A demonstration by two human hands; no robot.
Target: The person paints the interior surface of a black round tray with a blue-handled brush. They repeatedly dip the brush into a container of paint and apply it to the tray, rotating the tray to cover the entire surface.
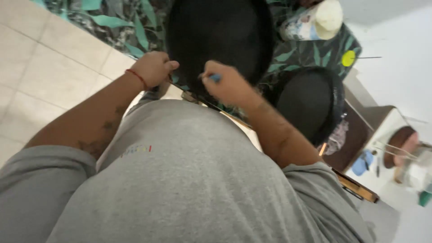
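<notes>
A large round black pan (220,36) lies on a table covered with a leaf-patterned cloth (310,49). My left hand (153,68), with a red string at the wrist, grips the pan's near rim on the left. My right hand (229,83) is closed around a small blue object (215,78) and rests against the pan's near edge. What the blue object is cannot be made out. My grey shirt (180,180) fills the lower part of the view.
A second, smaller black pan (310,103) sits to the right on the same table. A patterned cup with a pale lid (315,22) stands at the back. A yellow round thing (348,58) lies nearby. Tiled floor (45,67) is on the left; cluttered items are at lower right.
</notes>
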